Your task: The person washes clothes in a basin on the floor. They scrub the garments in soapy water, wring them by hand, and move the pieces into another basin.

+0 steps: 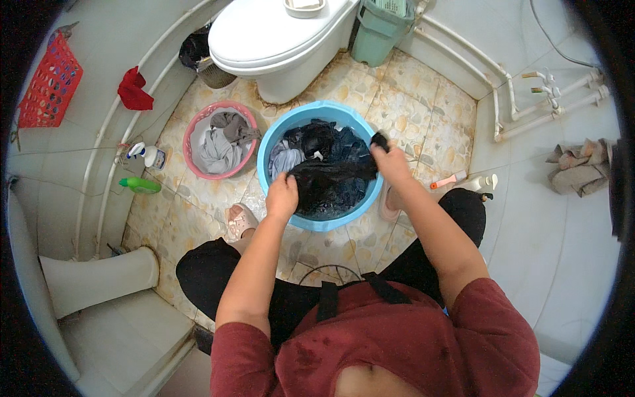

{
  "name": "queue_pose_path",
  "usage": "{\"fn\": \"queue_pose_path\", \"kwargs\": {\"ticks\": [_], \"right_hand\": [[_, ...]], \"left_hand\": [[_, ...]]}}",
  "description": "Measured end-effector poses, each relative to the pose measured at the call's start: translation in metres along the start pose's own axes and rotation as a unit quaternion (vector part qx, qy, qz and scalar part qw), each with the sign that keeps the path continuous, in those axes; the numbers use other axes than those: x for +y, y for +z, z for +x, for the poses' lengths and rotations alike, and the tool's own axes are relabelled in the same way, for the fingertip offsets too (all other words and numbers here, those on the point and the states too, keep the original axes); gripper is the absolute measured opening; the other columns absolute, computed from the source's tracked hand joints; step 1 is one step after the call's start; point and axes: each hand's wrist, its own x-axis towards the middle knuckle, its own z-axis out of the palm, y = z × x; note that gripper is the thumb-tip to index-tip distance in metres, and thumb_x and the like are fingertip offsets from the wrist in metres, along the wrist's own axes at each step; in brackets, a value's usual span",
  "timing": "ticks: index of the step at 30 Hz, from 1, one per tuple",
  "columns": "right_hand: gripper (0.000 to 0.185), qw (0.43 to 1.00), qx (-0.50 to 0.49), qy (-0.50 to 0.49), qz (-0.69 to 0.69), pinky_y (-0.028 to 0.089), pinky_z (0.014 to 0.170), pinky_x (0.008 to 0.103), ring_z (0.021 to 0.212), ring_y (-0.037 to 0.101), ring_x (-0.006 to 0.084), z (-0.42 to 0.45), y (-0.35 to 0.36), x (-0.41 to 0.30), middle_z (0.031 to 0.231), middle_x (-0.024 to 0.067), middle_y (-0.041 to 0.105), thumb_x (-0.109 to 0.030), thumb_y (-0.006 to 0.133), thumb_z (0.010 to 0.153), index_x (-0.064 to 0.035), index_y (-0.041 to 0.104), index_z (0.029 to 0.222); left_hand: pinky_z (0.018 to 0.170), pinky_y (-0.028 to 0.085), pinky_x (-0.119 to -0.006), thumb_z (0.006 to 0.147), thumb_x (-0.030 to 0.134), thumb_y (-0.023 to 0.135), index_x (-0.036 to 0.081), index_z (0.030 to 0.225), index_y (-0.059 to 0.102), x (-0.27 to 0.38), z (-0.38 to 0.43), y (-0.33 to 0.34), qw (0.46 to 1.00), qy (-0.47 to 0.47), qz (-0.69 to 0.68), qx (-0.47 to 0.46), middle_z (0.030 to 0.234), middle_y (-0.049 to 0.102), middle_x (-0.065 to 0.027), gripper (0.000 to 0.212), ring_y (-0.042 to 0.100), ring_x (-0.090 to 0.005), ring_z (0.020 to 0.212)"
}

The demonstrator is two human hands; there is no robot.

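A light-blue plastic basin (326, 227) stands on the floor before me, holding water and dark clothes. Between my hands a wet black garment (330, 177) is stretched across the basin. My left hand (282, 196) grips its left end near the basin's left rim. At the right rim my right hand (392, 161) is closed on the other end, and a black bunch of cloth sticks out above the fist. A pale blue-grey cloth (285, 160) lies at the basin's left side, with more dark clothes (317, 136) toward the back.
Left of the blue basin stands a pink basin (188, 154) with grey and white clothes. A spray bottle (151, 155) and a green bottle (143, 185) are farther left. Behind are a toilet (278, 54) and a green bin (379, 37). A brush (448, 179) and a pump bottle (478, 183) lie right.
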Motion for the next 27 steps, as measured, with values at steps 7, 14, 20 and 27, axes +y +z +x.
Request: {"fn": "queue_pose_path", "kwargs": {"ticks": [7, 14, 20, 27], "right_hand": [[0.047, 0.967, -0.119, -0.174, -0.143, 0.031, 0.093, 0.0414, 0.112, 0.034, 0.0381, 0.003, 0.091, 0.107, 0.124, 0.0197, 0.034, -0.01, 0.06, 0.069, -0.0096, 0.044, 0.113], [0.068, 0.87, -0.349, -0.021, -0.346, 0.028, 0.094, 0.0497, 0.12, 0.021, 0.0412, 0.001, 0.147, 0.136, 0.138, 0.0108, 0.011, -0.011, 0.052, 0.078, -0.0276, 0.014, 0.132], [0.047, 0.839, -0.408, 0.09, -0.348, 0.033, 0.091, 0.0451, 0.115, 0.033, 0.0363, 0.04, 0.196, 0.183, 0.13, 0.0139, 0.029, -0.025, 0.038, 0.085, -0.023, 0.023, 0.13], [0.037, 0.876, -0.38, 0.052, -0.293, 0.039, 0.086, 0.0371, 0.102, 0.047, 0.0328, 0.037, 0.177, 0.15, 0.11, 0.0201, 0.049, -0.024, 0.044, 0.081, -0.0049, 0.043, 0.113]], "left_hand": [[0.094, 0.023, -0.054, 0.079, 0.025, 0.048, 0.02, 0.11, 0.051, -0.036, 0.007, 0.07, 0.959, 0.121, 0.255, -0.016, 0.13, 0.029, -0.0136, 0.032, 0.027, -0.0347, 0.119], [0.088, 0.028, -0.057, 0.08, 0.032, 0.05, 0.032, 0.131, 0.016, -0.054, 0.037, 0.121, 0.895, -0.001, 0.323, -0.308, 0.138, 0.011, -0.0087, 0.062, 0.01, -0.0324, 0.126], [0.092, 0.031, -0.046, 0.082, 0.031, 0.043, 0.023, 0.132, 0.018, -0.09, 0.08, 0.166, 0.813, -0.057, 0.357, -0.456, 0.137, 0.017, -0.0094, 0.056, 0.018, -0.0281, 0.126], [0.095, 0.03, -0.039, 0.082, 0.021, 0.037, 0.015, 0.126, 0.034, -0.133, 0.064, 0.175, 0.82, -0.133, 0.229, -0.507, 0.127, 0.037, -0.012, 0.044, 0.039, -0.0267, 0.115]]}}
